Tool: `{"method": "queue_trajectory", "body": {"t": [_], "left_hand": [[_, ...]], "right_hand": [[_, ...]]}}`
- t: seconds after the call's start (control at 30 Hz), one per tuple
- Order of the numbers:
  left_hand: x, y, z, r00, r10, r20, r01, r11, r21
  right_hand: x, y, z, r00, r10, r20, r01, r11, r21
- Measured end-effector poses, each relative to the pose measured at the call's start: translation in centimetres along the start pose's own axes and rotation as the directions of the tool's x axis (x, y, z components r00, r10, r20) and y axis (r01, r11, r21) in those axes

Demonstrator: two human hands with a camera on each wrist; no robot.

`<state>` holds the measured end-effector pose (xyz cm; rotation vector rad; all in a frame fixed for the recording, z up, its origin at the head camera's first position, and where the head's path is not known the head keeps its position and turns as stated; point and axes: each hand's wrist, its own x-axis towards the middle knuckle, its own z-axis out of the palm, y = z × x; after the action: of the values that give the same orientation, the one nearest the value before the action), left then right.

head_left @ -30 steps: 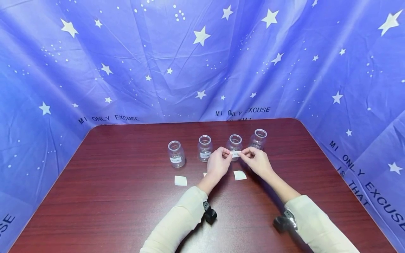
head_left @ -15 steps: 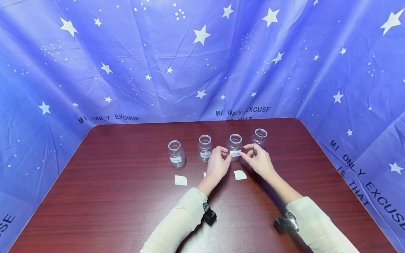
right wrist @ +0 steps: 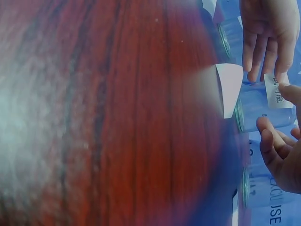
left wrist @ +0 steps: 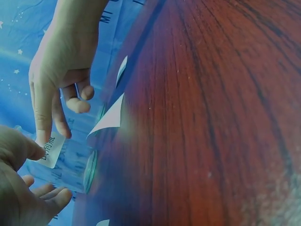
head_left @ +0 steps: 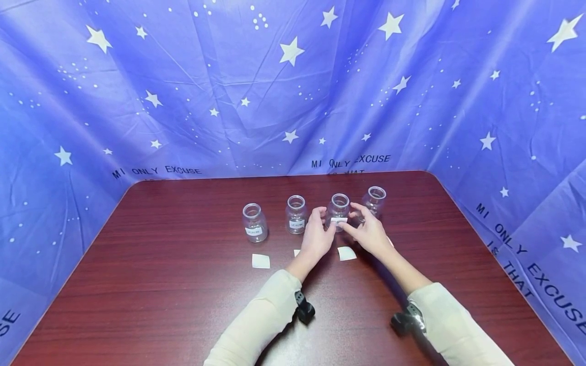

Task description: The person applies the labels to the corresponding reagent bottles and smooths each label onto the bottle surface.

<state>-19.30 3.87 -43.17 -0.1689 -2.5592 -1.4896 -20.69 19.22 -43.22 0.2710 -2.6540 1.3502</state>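
A clear glass jar [head_left: 340, 203], third from the left, stands upright between the two hands. On its front is a white printed label [head_left: 339, 220]. My left hand [head_left: 317, 235] is at the jar's left side, its fingers fairly straight and its thumb tip at the label's edge. From the other side, my right hand [head_left: 372, 235] presses the thumb [left wrist: 43, 120] against the label. Its other fingers lie loosely bent around the jar's right side. The right wrist view also shows the label [right wrist: 277, 92] with both thumbs at it.
Two labelled jars [head_left: 254, 222] [head_left: 296, 213] stand to the left, and another jar [head_left: 375, 199] stands behind the right hand. White paper pieces [head_left: 261, 261] [head_left: 347, 253] lie in front on the dark red table [head_left: 160, 284]. A starry blue cloth [head_left: 220, 101] hangs behind.
Earlier both hands held the label's ends at the jar. The right fingers have since spread from the label to the jar's side, and the right thumb has slid inward over the label.
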Motion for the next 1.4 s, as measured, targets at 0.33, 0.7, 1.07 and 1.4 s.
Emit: {"method": "queue_trajectory", "body": {"t": [0.33, 0.7, 1.07, 1.4], "left_hand": [[0.2, 0.0, 0.4, 0.999, 0.011, -0.045, -0.011, 1.0, 0.002], [0.1, -0.4, 0.6, 0.998, 0.026, -0.055, -0.026, 1.0, 0.005], [0.3, -0.6, 0.5, 0.999, -0.021, -0.035, 0.019, 0.999, -0.042], [0.3, -0.6, 0.6, 1.0, -0.014, -0.013, 0.014, 0.999, 0.03]], "right_hand": [[0.0, 0.2, 0.1, 1.0, 0.005, 0.004, -0.005, 1.0, 0.027], [-0.1, 0.7, -0.5, 0.998, -0.006, 0.055, -0.001, 0.993, 0.121], [-0.5, -1.1, -1.3, 0.998, 0.035, 0.058, -0.044, 0.987, 0.154], [0.1, 1.2, -0.1, 0.997, 0.011, 0.074, -0.021, 0.991, 0.132]]}}
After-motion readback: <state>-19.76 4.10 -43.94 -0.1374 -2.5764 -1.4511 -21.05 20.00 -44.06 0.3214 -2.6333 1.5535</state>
